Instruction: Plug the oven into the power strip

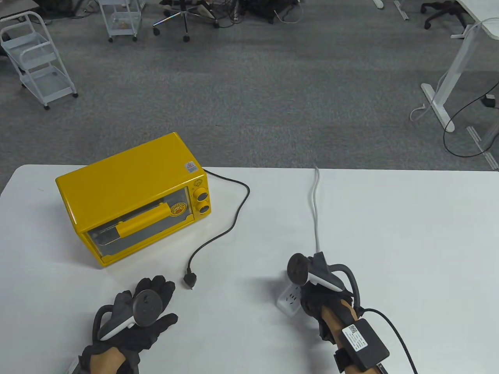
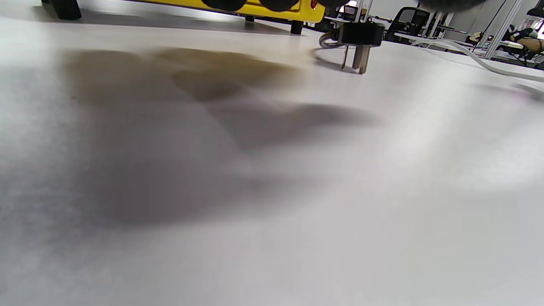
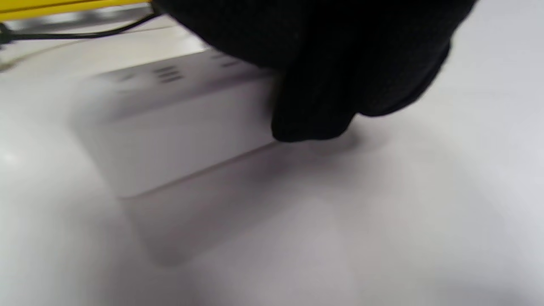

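Note:
A yellow toaster oven [image 1: 134, 196] stands on the white table [image 1: 390, 233] at the left. Its black cord [image 1: 234, 210] curls to a black plug [image 1: 190, 279] lying loose on the table; the plug also shows in the left wrist view [image 2: 358, 40], prongs down. My left hand [image 1: 156, 302] lies spread and empty just left of the plug, apart from it. My right hand [image 1: 312, 298] rests on the white power strip [image 1: 289, 299], fingers [image 3: 314, 76] over its top and side [image 3: 178, 127]. The strip's white cable [image 1: 316, 210] runs to the table's far edge.
The oven's base [image 2: 272, 8] lies ahead of my left hand. Beyond the table's far edge is grey carpet with white carts [image 1: 37, 58], an office chair [image 1: 183, 15] and a desk leg [image 1: 448, 78].

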`<state>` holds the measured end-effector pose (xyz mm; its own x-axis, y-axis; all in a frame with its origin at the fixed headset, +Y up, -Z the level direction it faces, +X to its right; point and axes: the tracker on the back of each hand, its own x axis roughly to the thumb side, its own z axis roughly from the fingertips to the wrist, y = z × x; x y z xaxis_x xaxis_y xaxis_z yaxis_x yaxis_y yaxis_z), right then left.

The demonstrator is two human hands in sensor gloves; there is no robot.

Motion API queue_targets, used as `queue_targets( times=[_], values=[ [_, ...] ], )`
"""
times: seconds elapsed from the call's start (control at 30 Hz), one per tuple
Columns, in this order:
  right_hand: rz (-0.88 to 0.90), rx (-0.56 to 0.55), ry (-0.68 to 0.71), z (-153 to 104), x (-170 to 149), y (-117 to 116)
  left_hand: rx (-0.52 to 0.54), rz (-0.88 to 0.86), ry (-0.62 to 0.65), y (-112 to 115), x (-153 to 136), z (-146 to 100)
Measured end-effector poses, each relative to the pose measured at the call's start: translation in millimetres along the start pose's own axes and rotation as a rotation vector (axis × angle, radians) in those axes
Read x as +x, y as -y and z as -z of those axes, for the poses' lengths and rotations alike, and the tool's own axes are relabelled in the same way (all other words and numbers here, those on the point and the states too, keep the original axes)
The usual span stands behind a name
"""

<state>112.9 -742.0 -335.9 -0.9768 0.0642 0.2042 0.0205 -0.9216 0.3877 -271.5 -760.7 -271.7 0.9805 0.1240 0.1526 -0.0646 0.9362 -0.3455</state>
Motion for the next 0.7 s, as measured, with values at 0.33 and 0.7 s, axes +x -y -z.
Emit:
queue_targets(
  times=[0.33, 0.7],
  values=[
    [0.018, 0.03, 0.085, -8.6, 67.3, -7.2, 0.012, -0.022, -0.001, -0.3, -1.9, 0.3],
    [0.029, -0.17, 0.019, -10.5, 105.7, -17.9, 0.068, -0.038, 0.011, -2.8, -0.8, 3.0]
  ],
)
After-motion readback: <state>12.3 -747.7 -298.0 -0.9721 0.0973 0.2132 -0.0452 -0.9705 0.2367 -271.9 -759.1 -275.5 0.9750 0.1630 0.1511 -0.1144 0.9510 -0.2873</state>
